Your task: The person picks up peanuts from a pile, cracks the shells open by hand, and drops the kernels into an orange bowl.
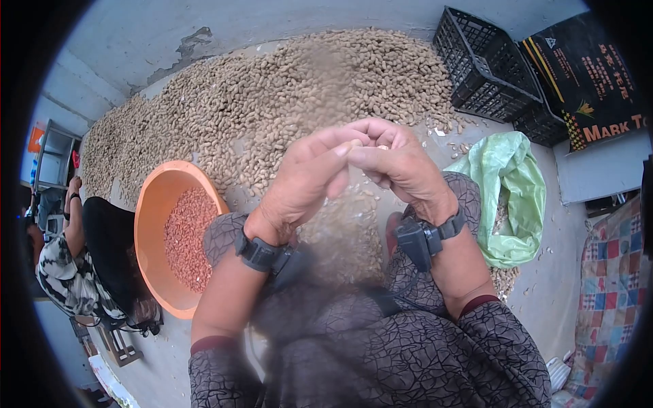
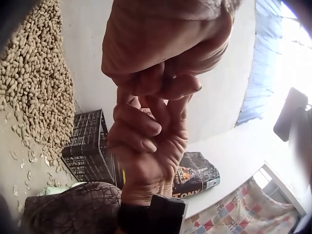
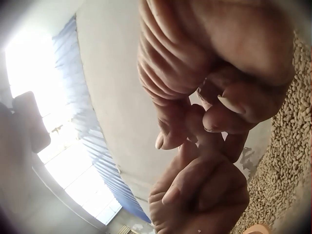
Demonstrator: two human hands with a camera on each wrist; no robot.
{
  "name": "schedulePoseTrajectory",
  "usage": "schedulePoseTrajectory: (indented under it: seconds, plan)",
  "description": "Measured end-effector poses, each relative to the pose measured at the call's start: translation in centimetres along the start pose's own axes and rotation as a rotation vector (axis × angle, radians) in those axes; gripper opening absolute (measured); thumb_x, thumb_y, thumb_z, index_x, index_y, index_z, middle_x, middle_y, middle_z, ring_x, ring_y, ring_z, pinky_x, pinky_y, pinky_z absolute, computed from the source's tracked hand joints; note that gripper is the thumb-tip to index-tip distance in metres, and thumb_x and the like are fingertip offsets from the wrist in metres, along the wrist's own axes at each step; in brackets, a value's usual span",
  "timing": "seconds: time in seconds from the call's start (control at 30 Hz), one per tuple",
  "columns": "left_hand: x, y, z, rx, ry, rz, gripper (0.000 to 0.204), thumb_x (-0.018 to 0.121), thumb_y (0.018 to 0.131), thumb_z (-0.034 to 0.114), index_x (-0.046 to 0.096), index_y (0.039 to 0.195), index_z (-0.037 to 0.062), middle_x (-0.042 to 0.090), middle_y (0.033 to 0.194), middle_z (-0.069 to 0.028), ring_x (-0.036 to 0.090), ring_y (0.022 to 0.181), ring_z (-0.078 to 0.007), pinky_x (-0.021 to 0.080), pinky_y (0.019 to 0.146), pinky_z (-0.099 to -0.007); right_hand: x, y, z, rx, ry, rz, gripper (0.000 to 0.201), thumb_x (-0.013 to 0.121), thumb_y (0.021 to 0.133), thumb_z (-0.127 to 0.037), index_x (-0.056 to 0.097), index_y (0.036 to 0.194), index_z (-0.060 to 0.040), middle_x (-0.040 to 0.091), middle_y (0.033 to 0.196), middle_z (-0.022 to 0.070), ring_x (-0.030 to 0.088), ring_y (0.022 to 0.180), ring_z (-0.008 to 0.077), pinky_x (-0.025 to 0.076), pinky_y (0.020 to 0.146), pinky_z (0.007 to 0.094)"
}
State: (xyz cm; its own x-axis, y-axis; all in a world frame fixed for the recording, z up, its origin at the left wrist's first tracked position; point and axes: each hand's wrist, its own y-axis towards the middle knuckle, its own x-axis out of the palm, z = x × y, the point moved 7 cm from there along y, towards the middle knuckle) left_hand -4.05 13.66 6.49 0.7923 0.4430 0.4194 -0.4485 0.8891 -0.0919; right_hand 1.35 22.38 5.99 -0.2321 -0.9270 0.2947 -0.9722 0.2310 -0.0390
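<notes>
Both hands meet fingertip to fingertip above the lap in the head view. My left hand (image 1: pixel 306 170) pinches with thumb and forefinger against the right fingertips. My right hand (image 1: pixel 407 166) has its fingers curled round a small peanut (image 1: pixel 383 147), of which only a pale bit shows; the fingers hide the rest. Seen from the right wrist, the two sets of curled fingers overlap closely. To the left of the knees stands an orange basin (image 1: pixel 151 197) with red shelled peanuts (image 1: pixel 187 238) in it. Beyond the hands spreads a large heap of unshelled peanuts (image 1: pixel 224 102).
Loose shells (image 1: pixel 347 234) lie on the floor between the legs. A green sack (image 1: pixel 527 170) stands open by the right knee, with black crates (image 1: pixel 496 92) and a black printed bag (image 1: pixel 592 81) behind it. Another person (image 1: pixel 71 251) sits at the far left.
</notes>
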Motion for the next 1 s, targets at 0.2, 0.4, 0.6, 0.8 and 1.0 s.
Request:
schedulePoseTrajectory:
  seconds: [0.2,0.4,0.6,0.8,1.0]
  plan:
    - [-0.2,-0.1,-0.2,-0.02,0.063,0.01,0.029,0.05,0.089,0.009,0.053,0.113,-0.0078,0.056,0.069,0.0034,0.04,0.049,0.0003,0.03,0.046,-0.013,0.1,0.1,0.8,0.027,0.051,-0.025,0.03,0.069,0.077,-0.018,0.06,0.098,0.002,0.057,0.069,-0.0004,0.045,0.051,0.0021,0.034,0.044,0.0148]
    - [0.0,-0.2,-0.9,-0.071,0.01,0.03,0.028,0.05,0.091,0.013,0.055,0.111,-0.0064,0.056,0.07,0.0027,0.039,0.047,-0.0002,0.03,0.045,-0.0136,0.3,0.2,1.5,0.054,0.12,-0.025,0.024,0.069,0.078,-0.017,0.058,0.09,0.0018,0.057,0.068,0.0009,0.047,0.052,0.0031,0.034,0.042,0.015]
    - [-0.7,-0.6,-0.7,-0.094,-0.008,-0.066,0.028,0.05,0.091,0.018,0.06,0.105,-0.0042,0.062,0.078,-0.0033,0.052,0.062,-0.0043,0.039,0.055,-0.0164,0.9,0.2,1.4,0.064,0.189,-0.025,0.019,0.066,0.08,-0.013,0.056,0.09,-0.0004,0.052,0.067,-0.0034,0.042,0.049,0.001,0.031,0.041,0.014]
    - [0.8,-0.5,0.0,0.131,0.118,0.026,0.027,0.05,0.091,0.015,0.059,0.107,-0.0055,0.063,0.082,-0.0053,0.058,0.072,-0.009,0.048,0.068,-0.0211,1.0,0.3,1.4,0.034,0.291,-0.011,0.019,0.063,0.082,-0.015,0.056,0.09,0.0008,0.053,0.067,-0.0014,0.043,0.051,0.0013,0.032,0.043,0.0137]
    - [0.2,-0.1,-0.2,0.126,0.093,0.07,0.027,0.05,0.091,0.014,0.059,0.107,-0.006,0.063,0.083,-0.0055,0.058,0.075,-0.0096,0.048,0.07,-0.0223,0.9,0.8,1.8,-0.002,0.323,0.049,0.018,0.057,0.084,-0.007,0.061,0.092,0.0079,0.059,0.071,0.0047,0.047,0.052,0.0033,0.04,0.047,0.0164]
